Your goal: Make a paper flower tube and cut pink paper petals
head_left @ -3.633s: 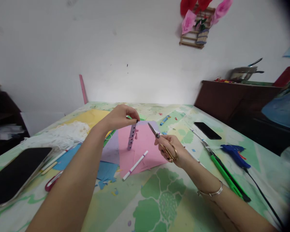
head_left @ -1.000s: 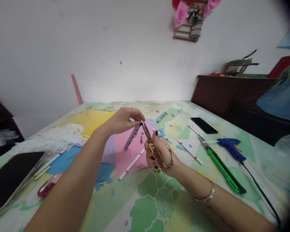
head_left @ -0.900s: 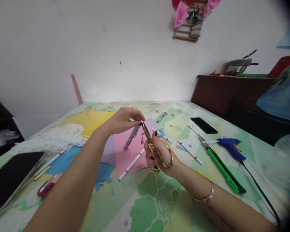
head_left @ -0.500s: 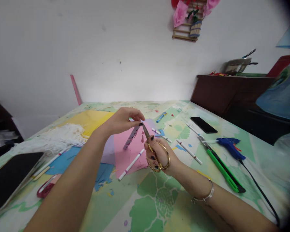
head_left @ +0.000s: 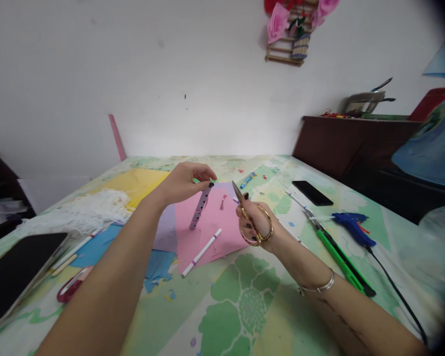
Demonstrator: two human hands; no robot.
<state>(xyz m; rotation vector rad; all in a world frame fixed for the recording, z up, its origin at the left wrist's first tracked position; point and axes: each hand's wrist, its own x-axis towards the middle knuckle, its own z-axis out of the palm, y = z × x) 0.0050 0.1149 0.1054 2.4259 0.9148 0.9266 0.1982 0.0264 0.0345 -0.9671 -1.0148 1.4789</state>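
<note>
My left hand pinches the top end of a folded lilac paper strip with dark cut-out notches, hanging it above the pink paper sheet. My right hand grips gold-handled scissors, fingers through the loops, blades closed and pointing up-left. The blade tip sits a short way right of the strip, not touching it. A small pink paper scrap lies on the pink sheet between strip and scissors.
A white pen lies on the pink sheet. Purple, blue and yellow papers and white string lie to the left, with a tablet. On the right are a green utility knife, blue glue gun and black phone.
The scissors have pulled away to the right from the strip's top end, where the blades were cutting. The strip now hangs more upright from my left hand.
</note>
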